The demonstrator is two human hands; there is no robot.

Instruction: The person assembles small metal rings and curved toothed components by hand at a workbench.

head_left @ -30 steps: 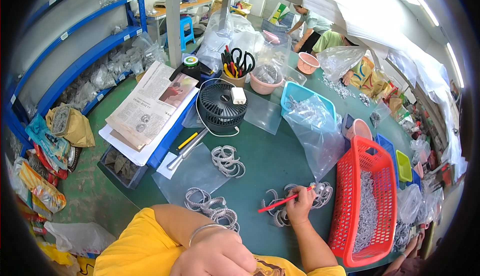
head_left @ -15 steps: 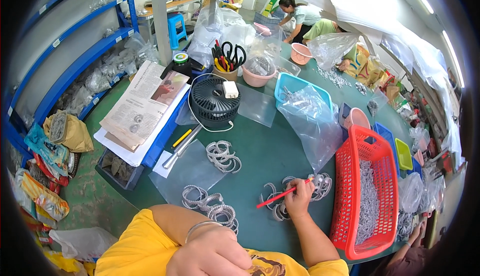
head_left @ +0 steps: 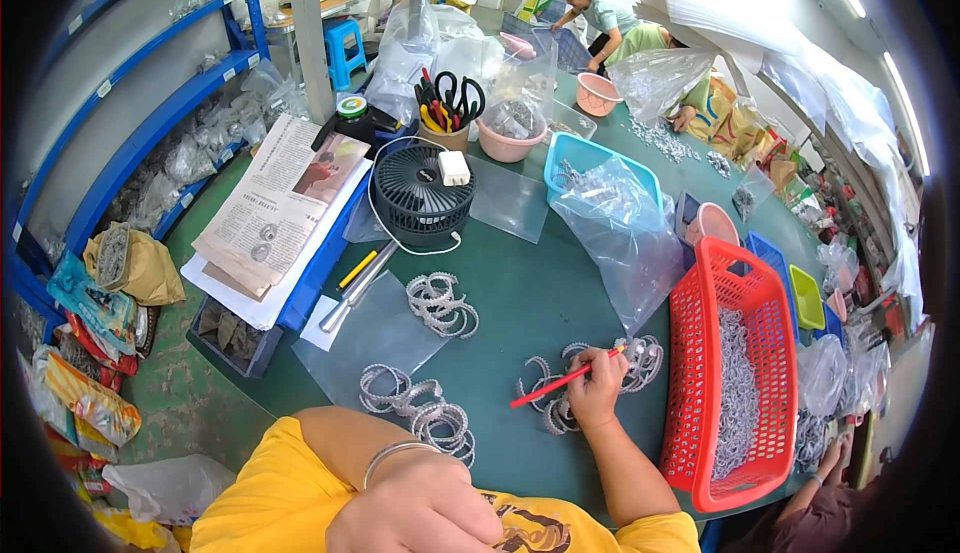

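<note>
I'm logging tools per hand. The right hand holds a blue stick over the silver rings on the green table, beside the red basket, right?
Not quite: the head view shows the right hand holding a red stick, not blue. It is over the silver rings on the green table, beside the red basket.

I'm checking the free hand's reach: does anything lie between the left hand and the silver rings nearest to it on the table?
Nothing visible does. The left hand is drawn close to the body, low in the view, and the nearest pile of silver rings lies just past its wrist on the green table. The right hand holds a red stick farther right.
</note>
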